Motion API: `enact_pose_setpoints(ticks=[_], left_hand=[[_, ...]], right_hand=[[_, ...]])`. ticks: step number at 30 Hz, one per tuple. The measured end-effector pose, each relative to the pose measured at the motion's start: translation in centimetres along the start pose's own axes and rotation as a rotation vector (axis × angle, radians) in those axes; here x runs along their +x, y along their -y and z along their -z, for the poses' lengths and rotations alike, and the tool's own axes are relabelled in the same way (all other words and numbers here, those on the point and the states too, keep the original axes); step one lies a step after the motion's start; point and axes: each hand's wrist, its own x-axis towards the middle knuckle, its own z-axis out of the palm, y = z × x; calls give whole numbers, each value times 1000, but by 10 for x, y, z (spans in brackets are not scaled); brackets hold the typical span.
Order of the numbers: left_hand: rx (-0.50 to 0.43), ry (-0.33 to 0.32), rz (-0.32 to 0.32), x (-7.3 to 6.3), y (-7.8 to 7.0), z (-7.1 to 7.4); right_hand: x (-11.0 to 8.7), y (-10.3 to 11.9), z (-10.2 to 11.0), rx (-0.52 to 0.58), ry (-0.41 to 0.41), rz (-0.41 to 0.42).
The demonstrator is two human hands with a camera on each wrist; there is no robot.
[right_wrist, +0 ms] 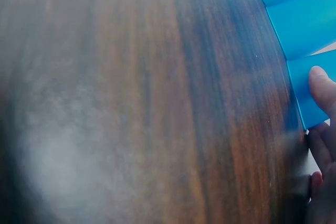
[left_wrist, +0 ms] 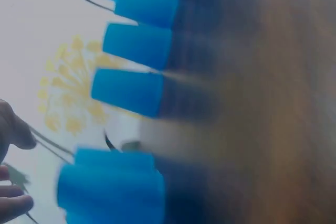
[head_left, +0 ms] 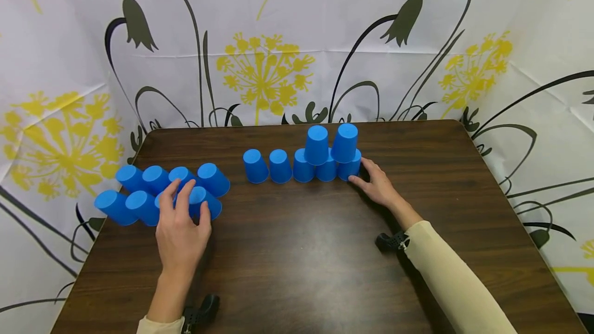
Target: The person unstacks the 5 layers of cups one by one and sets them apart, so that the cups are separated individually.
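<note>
My left hand (head_left: 182,233) hovers over the left group of blue plastic cups, fingers spread and apart from the front-row cup (head_left: 207,203) nearest the thumb. In the left wrist view, its fingertips stand clear of a blue cup (left_wrist: 110,192). At the right end of the back row, my right hand (head_left: 381,184) holds the last bottom cup (head_left: 349,167). The right wrist view shows the thumb (right_wrist: 320,85) against that cup's side, with the other fingers partly hidden behind. Two upside-down cups, one (head_left: 317,146) beside another (head_left: 345,143), rest on the row's right part.
Two single-level cups, one (head_left: 256,167) and another (head_left: 280,167), stand left of the stacked part. Several more upside-down cups (head_left: 113,207) form two rows at the table's left. Behind the brown wooden table (head_left: 297,262) hangs a flowered white cloth (head_left: 297,9).
</note>
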Motion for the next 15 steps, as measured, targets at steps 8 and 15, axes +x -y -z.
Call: enact_pose_setpoints(ticks=[8,15], left_hand=[[-226,5,-199,29,-52,-17],[-405,244,-224,52,-96,-57]], right_hand=[[-1,-1,-2,-6,1,4],[-2,-1,-1,6,2,4]])
